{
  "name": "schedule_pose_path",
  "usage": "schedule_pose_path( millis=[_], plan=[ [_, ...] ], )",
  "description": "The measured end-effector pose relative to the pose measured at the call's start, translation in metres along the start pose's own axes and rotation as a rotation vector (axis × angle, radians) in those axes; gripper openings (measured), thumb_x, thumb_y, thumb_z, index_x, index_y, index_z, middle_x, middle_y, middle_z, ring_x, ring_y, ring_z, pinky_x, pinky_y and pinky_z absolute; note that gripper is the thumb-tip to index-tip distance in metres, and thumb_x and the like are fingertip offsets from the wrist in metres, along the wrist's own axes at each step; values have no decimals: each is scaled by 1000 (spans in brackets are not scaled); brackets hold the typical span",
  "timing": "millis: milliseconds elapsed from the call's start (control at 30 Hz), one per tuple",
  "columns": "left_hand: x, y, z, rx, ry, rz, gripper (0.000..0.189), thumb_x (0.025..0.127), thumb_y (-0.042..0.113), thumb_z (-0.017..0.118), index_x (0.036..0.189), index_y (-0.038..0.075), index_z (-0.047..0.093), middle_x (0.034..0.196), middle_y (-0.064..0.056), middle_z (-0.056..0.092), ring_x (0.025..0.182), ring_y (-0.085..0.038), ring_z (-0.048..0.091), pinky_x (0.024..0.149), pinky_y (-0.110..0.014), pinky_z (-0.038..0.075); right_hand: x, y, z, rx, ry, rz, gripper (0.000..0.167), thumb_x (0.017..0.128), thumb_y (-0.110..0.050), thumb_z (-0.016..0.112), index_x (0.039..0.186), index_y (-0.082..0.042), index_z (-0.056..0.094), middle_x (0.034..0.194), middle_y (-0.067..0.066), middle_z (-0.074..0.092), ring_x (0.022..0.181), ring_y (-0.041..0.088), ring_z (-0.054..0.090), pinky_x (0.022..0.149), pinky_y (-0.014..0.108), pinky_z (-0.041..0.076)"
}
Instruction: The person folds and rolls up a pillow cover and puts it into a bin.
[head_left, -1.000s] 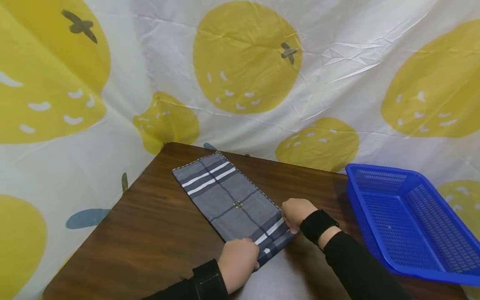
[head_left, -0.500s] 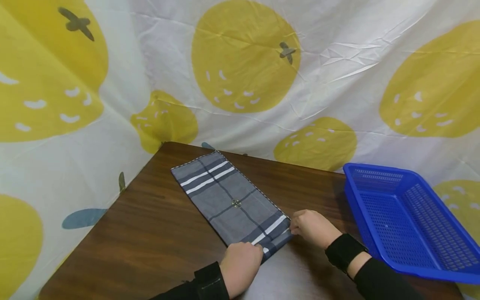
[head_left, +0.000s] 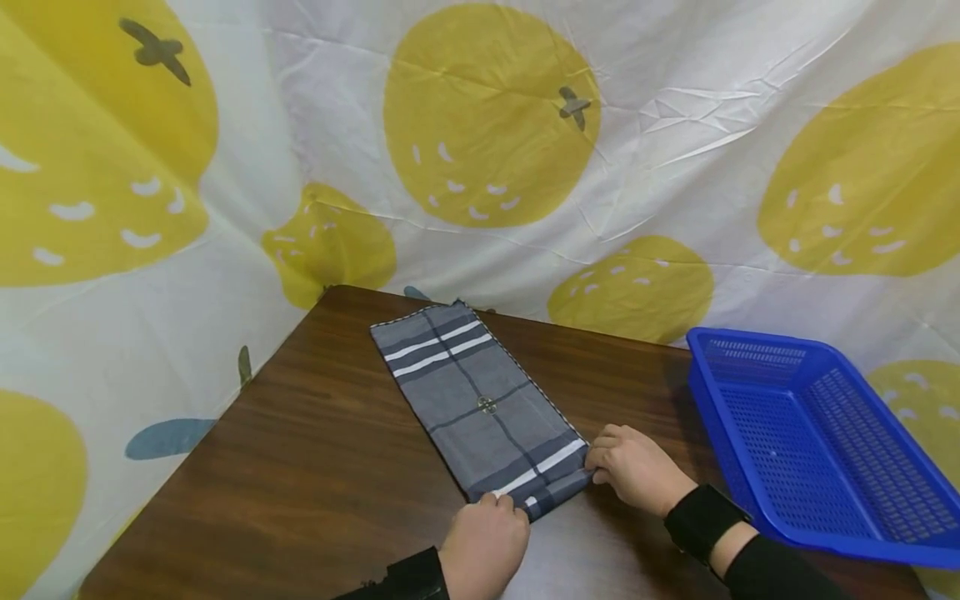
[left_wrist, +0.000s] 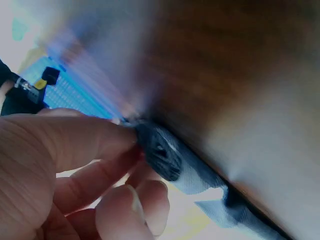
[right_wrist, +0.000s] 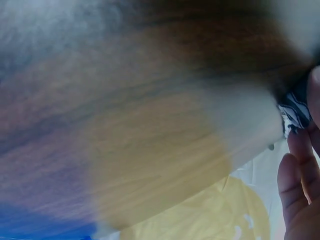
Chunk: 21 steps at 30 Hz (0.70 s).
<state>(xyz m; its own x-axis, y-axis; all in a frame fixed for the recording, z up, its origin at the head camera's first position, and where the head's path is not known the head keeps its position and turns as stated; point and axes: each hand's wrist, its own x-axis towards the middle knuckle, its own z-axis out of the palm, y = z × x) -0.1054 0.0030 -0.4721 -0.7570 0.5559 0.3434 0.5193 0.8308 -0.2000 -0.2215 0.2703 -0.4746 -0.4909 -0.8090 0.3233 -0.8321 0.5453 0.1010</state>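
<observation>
Both hands on the near end of a folded cloth

The striped cloth (head_left: 480, 408) lies flat on the surface (head_left: 300, 467), long axis running from the hands away up-left. Left hand (head_left: 483, 546) fingers pinch its near corner; right hand (head_left: 637, 471) fingers pinch the near-right corner. Blue basket (head_left: 817, 450) sits off right.

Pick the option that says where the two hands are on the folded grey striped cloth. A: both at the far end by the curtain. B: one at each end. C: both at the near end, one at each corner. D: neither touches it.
C: the left hand and the right hand each pinch a corner of the cloth at its near end.
</observation>
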Motion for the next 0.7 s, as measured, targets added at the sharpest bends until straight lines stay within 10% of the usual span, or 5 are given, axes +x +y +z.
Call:
schedule_pose_path(
  millis=[167, 500, 700],
  plan=[
    [-1, 0, 2, 30, 15, -6, 13, 83, 19, 80, 73, 17, 72, 69, 2, 67, 63, -11, 59, 43, -30, 48, 5, -3, -5, 10, -79, 28, 27, 71, -2, 90, 79, -19, 70, 80, -9, 67, 81, 11, 63, 74, 33, 54],
    [1, -5, -4, -20, -135, -7, 12, 85, 20, 79, 73, 19, 79, 76, 0, 66, 73, -12, 59, 42, -34, 50, 44, -3, -33, 326, -544, 201, 27, 74, 9, 81, 70, -15, 72, 70, -9, 63, 64, 1, 48, 61, 21, 45],
    [-1, -2, 1, 44, -43, 15, 14, 82, 20, 81, 69, 20, 76, 70, 1, 65, 68, -10, 56, 40, -30, 46, 56, -3, -29, 326, -620, 308, 31, 70, 5, 90, 66, -16, 69, 63, -11, 59, 59, 4, 48, 57, 23, 45]
  ],
)
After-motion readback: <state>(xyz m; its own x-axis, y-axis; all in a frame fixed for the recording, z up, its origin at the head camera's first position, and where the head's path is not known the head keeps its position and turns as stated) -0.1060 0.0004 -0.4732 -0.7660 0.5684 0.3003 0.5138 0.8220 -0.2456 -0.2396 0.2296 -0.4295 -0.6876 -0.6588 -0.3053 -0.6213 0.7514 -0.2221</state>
